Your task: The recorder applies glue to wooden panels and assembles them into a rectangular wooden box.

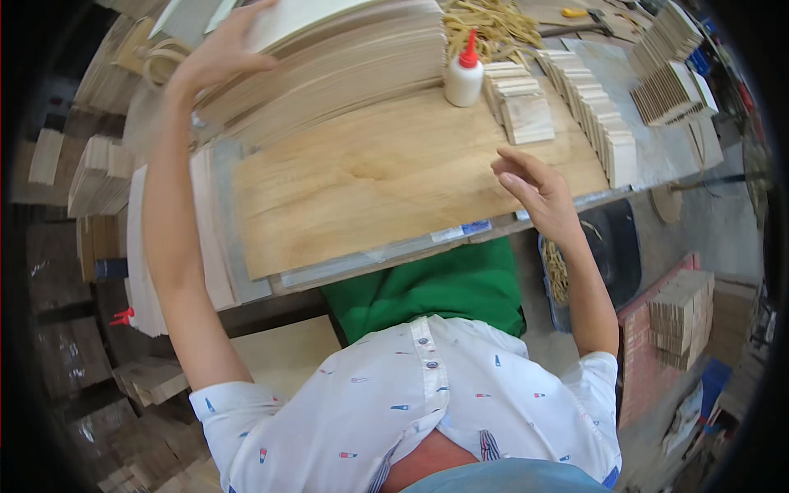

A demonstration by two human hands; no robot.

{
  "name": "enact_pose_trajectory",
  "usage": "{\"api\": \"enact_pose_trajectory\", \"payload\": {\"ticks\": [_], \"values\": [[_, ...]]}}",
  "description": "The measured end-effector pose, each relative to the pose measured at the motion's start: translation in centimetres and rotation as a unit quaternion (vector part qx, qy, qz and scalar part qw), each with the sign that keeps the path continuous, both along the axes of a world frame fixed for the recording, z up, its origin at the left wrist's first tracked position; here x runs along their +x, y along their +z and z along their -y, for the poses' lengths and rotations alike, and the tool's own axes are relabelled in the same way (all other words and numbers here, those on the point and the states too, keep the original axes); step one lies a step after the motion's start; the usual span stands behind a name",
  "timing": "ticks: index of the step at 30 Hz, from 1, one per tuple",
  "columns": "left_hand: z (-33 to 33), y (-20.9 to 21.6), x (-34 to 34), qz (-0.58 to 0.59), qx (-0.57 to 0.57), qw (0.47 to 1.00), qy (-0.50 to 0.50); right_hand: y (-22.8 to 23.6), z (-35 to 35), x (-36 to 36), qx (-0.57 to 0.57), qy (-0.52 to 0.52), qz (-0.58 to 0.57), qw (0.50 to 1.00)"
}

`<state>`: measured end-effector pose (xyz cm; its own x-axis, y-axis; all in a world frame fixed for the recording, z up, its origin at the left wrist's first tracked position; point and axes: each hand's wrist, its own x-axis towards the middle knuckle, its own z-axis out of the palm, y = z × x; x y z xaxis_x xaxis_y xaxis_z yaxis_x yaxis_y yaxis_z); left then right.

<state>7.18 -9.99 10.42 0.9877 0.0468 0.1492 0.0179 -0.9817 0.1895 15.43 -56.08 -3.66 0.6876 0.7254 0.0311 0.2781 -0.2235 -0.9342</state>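
At the far left, by the tall stack of thin wood sheets point(345, 70): left hand point(215, 56), a bit blurry, with fingers wide apart and thumb held out, not closed around anything. Cannot tell if touching the stack or just over it. Over the right part of the flat board point(362, 185): right hand point(541, 195), with fingers a little bent, thumb close to them, and nothing in the grip. Cannot tell if touching the board.

Flat on the table point(349, 264), right in front of the body: the board, with the stack along its far side. Near the end of the stack, standing up: a white glue bottle point(464, 84) with a red tip. Just right of the bottle: some small wood pieces point(528, 117), then a long row of more pieces point(593, 123). Behind the bottle: a messy pile of yellow bands point(489, 29). Below the table edge: a green cloth point(427, 292) on the lap, and a dark tub point(610, 246) to the right.
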Motion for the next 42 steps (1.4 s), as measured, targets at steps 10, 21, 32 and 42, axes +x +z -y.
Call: {"api": "enact_pose_trajectory", "payload": {"ticks": [10,21,32,42], "values": [[14.7,-13.2,-13.5,-0.033,-0.053,0.994,0.092,0.4,-1.6,-0.8,0.113,0.018,0.249,0.962],[19.5,-19.5,-15.4,0.018,-0.013,0.998,0.059,-4.5,-3.0,0.1,-0.180,0.228,0.383,0.877],[24.2,-21.2,-17.5,0.005,-0.135,0.988,0.069,-5.1,1.7,-1.2,-0.194,0.221,0.322,0.900],[19.9,-21.8,-14.6,0.018,-0.080,0.995,0.062,-7.1,-0.4,0.9,-0.143,0.180,0.312,0.922]]}}
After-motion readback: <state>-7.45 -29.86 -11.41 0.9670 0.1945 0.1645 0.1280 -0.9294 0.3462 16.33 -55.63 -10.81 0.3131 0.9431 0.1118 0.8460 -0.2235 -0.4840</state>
